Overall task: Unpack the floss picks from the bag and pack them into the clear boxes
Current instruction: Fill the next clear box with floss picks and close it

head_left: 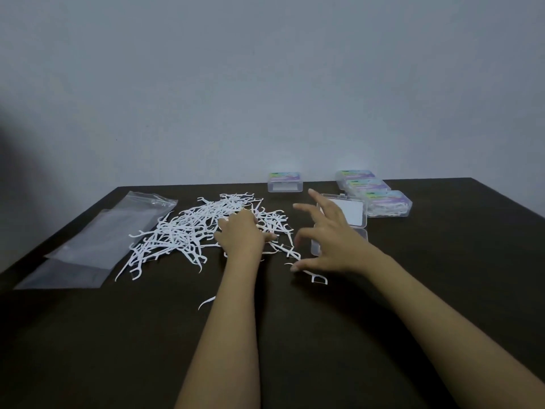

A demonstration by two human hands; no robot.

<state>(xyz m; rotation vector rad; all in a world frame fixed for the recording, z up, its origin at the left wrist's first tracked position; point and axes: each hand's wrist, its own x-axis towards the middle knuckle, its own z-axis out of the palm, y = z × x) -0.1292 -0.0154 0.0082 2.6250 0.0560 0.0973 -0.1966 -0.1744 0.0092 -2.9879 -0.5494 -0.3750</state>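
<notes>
The dark brown table (383, 290) carries a flat clear plastic bag (97, 240) at far left, apparently emptied. Just right of it lies a tangled heap of white floss picks (182, 231), their long axes running every way. An open clear plastic box (354, 214) stands right of the heap, with labelled clear boxes (380, 196) behind it. The left hand (240, 234) rests on the heap, its fingers hidden, so the grasp cannot be determined. The right hand (327, 240) hovers between heap and open box, fingers (303, 206) splayed, holding nothing. Judgement: the left hand is nearer the picks, and the box lies to their right.
</notes>
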